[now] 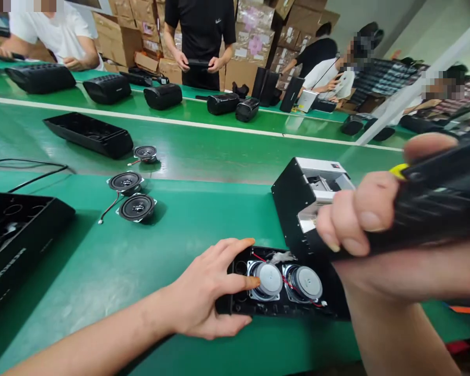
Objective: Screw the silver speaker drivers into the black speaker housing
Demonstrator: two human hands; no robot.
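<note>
A black speaker housing (238,308) lies on the green table with its inside facing up. Two round drivers with silver backs, a left one (269,280) and a right one (308,283), sit in it with red wires. My left hand (215,290) is spread over the housing's left end, one finger touching the left driver. In my right hand (360,214) is a black power tool (446,193) with a yellow part, held above the housing's right end. The tool's tip is hidden.
A black and white box-shaped device (293,203) stands behind the housing. Three loose drivers (136,208) lie to the left, near an open black housing (90,133) and another (27,240). Black speakers (162,96) line the far belt, with several people beyond.
</note>
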